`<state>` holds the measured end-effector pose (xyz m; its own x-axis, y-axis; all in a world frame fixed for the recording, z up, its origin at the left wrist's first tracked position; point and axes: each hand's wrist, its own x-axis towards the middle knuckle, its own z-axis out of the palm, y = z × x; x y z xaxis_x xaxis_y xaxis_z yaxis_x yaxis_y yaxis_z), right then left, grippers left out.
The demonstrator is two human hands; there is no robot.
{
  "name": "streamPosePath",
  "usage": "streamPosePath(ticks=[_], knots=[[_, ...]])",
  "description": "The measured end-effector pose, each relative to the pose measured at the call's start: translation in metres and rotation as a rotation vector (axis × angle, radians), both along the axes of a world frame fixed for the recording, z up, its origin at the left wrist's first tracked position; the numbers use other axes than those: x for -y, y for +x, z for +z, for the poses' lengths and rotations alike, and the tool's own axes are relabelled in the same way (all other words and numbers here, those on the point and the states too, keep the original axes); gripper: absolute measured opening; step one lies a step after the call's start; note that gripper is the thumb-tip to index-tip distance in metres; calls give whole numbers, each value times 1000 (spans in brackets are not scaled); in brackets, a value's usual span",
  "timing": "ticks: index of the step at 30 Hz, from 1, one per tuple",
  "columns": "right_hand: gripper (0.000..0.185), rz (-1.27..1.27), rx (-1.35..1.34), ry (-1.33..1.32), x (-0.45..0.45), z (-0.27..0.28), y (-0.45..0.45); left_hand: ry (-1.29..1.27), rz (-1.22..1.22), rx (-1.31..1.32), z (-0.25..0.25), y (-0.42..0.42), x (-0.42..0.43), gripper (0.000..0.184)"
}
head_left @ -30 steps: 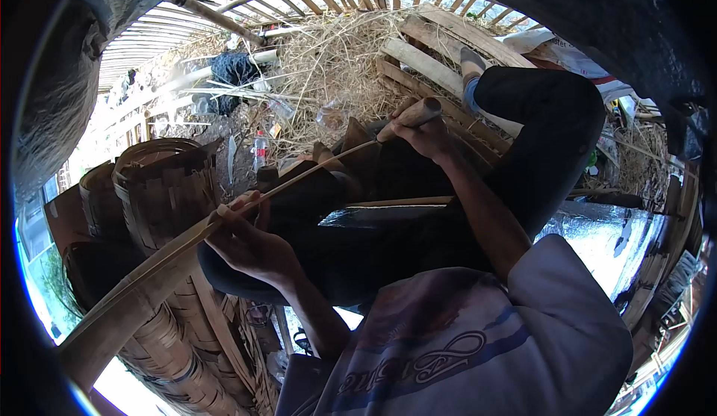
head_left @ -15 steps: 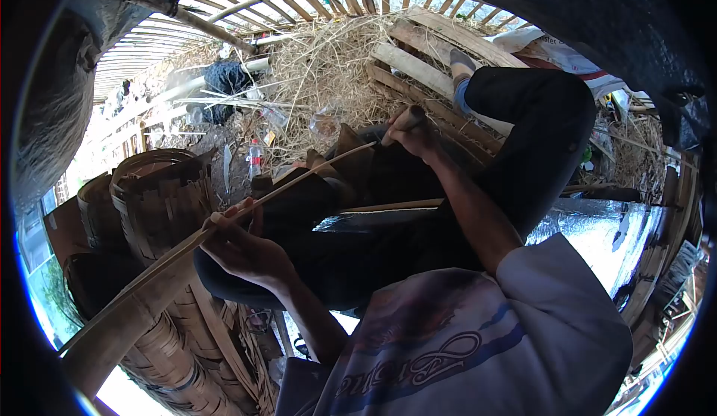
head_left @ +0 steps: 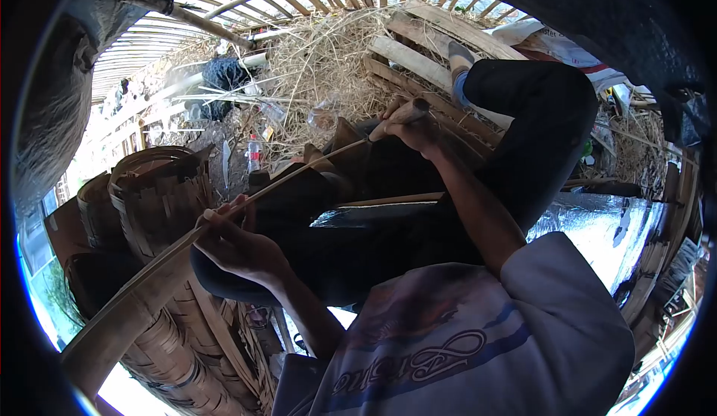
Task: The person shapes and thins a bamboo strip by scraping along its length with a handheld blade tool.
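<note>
The long thin strip (head_left: 299,171) slants above the dark trousers (head_left: 538,110), from the wooden handle (head_left: 409,111) on the far side down to the near left, past the woven baskets (head_left: 160,203). The left hand (head_left: 243,253) is partly closed, thumb and fingers pinching the strip; the right hand (head_left: 418,136) is curled round the handle, where the strip's far end meets it. Whether a blade sits there, I cannot tell. Good handling probably calls for an even left pinch, light enough not to bend the strip, and a right wrist in line with its length. Split fibres could cut fingertips.
</note>
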<state>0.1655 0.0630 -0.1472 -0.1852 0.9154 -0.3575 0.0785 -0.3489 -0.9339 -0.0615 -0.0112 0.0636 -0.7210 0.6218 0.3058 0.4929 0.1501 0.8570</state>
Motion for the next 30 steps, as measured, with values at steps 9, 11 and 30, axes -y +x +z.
streamPosePath(ticks=[9,11,30], knots=[[16,-34,4,133,0,7,-10,24,-1,33,7,8,-6,23],[14,-25,-131,108,1,26,-9,1,14,33,7,6,1,23],[15,-4,-37,-112,-11,26,1,17,18,-24,4,5,-6,27]])
